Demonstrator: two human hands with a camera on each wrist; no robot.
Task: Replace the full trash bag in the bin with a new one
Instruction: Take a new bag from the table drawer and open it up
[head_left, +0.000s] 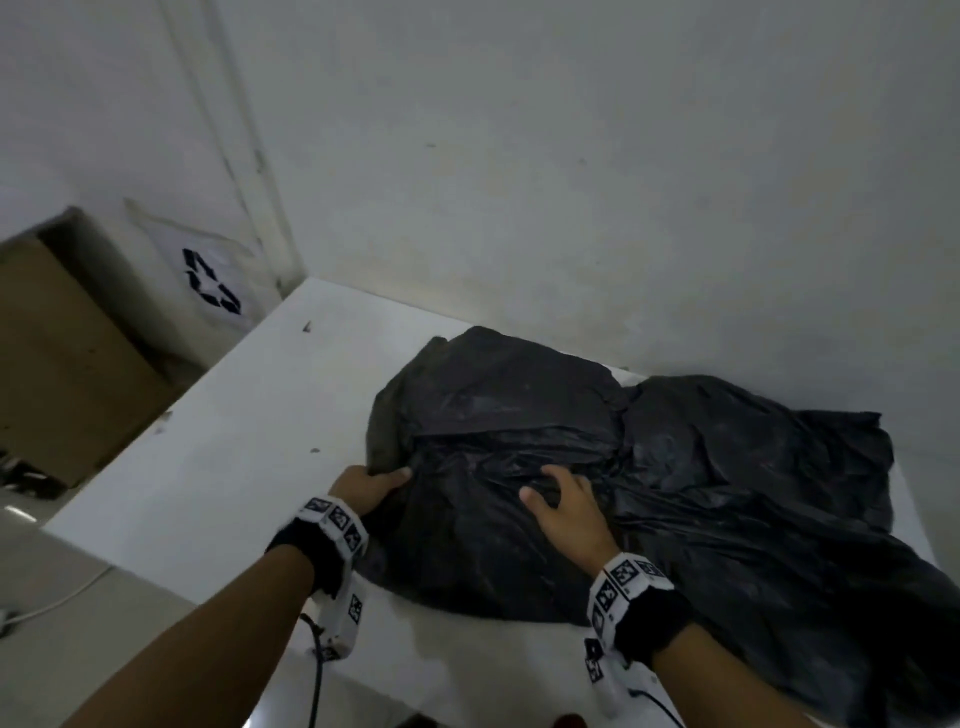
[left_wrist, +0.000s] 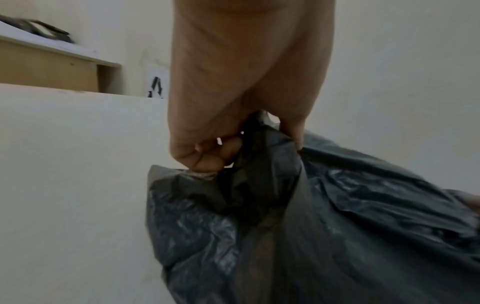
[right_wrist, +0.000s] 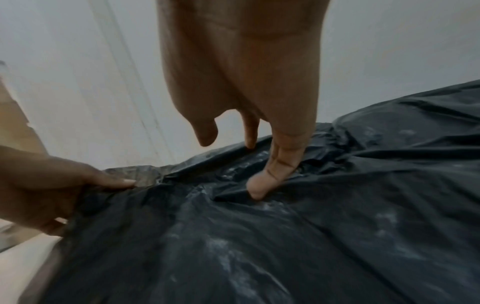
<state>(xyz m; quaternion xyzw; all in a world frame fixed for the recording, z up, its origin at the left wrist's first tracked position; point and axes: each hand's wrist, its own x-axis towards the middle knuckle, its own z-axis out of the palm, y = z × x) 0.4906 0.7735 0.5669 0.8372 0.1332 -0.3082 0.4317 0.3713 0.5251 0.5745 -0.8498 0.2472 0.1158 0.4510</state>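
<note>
White table (head_left: 208, 441), crumpled bag (head_left: 675, 467) (contents hidden)

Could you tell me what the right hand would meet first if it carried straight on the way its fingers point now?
More of the black trash bag: the right hand already rests on it, fingers pointing away across the plastic. Beyond the bag stands the white wall, though depth is hard to judge.

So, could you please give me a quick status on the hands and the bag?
Left hand grips the bag edge. Right hand open, fingers pressing the bag's top. Bag lies flat on the white table. Nothing in the way.
</note>
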